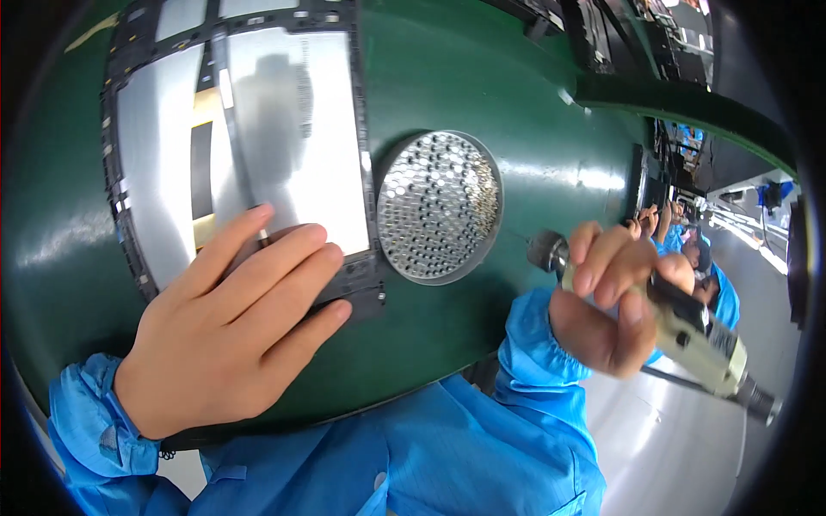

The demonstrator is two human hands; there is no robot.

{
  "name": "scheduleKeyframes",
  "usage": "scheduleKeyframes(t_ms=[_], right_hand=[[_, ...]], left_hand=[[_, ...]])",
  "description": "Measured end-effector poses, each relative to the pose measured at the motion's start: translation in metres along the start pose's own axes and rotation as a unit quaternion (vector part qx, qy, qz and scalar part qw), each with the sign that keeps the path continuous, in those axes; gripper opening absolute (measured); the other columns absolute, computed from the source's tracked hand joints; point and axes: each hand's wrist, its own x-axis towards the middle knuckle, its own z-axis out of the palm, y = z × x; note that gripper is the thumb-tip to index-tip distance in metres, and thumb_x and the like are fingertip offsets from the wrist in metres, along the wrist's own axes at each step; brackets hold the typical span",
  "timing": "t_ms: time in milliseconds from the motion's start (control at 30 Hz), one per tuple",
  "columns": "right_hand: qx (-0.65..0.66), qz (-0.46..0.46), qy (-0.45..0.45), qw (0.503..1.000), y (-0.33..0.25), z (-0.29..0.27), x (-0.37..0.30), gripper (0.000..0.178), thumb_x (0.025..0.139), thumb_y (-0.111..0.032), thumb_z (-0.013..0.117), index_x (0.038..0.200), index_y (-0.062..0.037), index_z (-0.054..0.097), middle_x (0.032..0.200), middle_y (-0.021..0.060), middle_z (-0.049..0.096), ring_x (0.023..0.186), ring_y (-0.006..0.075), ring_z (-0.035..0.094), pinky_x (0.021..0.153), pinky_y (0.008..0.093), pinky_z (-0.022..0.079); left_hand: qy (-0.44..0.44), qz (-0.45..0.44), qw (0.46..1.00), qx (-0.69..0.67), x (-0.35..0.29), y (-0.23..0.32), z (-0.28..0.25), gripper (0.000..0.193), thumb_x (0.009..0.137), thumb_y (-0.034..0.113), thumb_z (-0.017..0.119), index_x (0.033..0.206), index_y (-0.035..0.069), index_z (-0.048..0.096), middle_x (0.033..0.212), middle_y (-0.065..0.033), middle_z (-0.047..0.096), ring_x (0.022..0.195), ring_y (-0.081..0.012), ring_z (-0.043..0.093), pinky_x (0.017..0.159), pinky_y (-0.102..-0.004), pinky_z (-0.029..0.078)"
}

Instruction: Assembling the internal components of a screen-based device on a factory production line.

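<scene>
At the left lies a black-edged frame (366, 146) with shiny silver plates and a dark strip running down its middle. My left hand (228, 322) rests on its lower edge, fingers stretched and spread, the index fingertip beside the strip. My right hand (615, 292) is wrapped round a pale green electric screwdriver (701, 344), held up to the right of the table. The screwdriver's metal nose points left. Between the hands, close to the frame's right side, stands a round tray (497, 193) of small screws sitting in rows of holes, with loose gold-coloured ones at its right.
Everything lies on a green tabletop (430, 77). A dark green bar (688, 107) and black equipment line the far right edge. Farther right, people in blue (727, 292) sit along the workbench. A dark cord hangs below the screwdriver.
</scene>
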Motion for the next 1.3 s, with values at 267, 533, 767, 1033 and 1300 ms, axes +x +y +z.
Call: scheduleKeyframes(t_ms=[267,533,767,1033,1300], right_hand=[[0.060,0.010,0.037,0.997,0.031,0.012,0.001,0.037,0.081,-0.008,0.058,0.115,-0.0066,0.046,0.063,0.0067,0.048,0.058,0.0202,0.049,0.061,0.0403,0.043],[0.053,0.032,0.044,0.997,0.029,0.032,0.008,0.035,0.081,-0.006,0.060,0.113,-0.0065,0.045,0.062,0.0058,0.047,0.056,0.0191,0.049,0.060,0.0400,0.044],[0.050,0.029,0.047,0.997,0.036,0.033,0.007,0.035,0.082,-0.006,0.059,0.113,-0.0065,0.043,0.063,0.0061,0.048,0.056,0.0189,0.048,0.060,0.0397,0.044],[0.037,0.016,0.034,0.999,0.030,0.035,0.005,0.034,0.082,-0.008,0.059,0.113,-0.0071,0.045,0.063,0.0056,0.047,0.056,0.0190,0.048,0.059,0.0391,0.044],[0.059,0.018,-0.054,0.997,-0.025,0.057,-0.008,0.036,0.082,-0.011,0.060,0.116,-0.0093,0.049,0.065,0.0031,0.049,0.059,0.0144,0.049,0.061,0.0319,0.039]], left_hand=[[0.002,-0.016,1.000,0.024,-0.001,0.006,0.008,0.034,0.063,0.004,0.065,0.098,0.007,0.066,0.121,-0.0193,0.056,0.120,-0.0366,0.051,0.105,-0.0572,0.035],[0.014,-0.014,1.000,0.014,-0.003,0.005,0.000,0.036,0.062,0.004,0.067,0.098,0.009,0.067,0.116,-0.0180,0.059,0.117,-0.0350,0.053,0.105,-0.0556,0.036],[0.017,0.000,0.999,0.027,-0.005,0.002,0.000,0.033,0.065,0.008,0.065,0.098,0.010,0.068,0.116,-0.0169,0.060,0.116,-0.0339,0.054,0.104,-0.0540,0.038],[0.045,0.003,0.999,0.018,-0.009,0.004,0.002,0.030,0.064,0.007,0.066,0.093,0.006,0.068,0.114,-0.0189,0.060,0.114,-0.0352,0.055,0.102,-0.0546,0.040],[0.087,0.025,0.996,-0.013,-0.012,0.002,0.005,0.028,0.063,0.006,0.068,0.089,-0.004,0.065,0.112,-0.0238,0.059,0.111,-0.0395,0.056,0.099,-0.0580,0.041]])
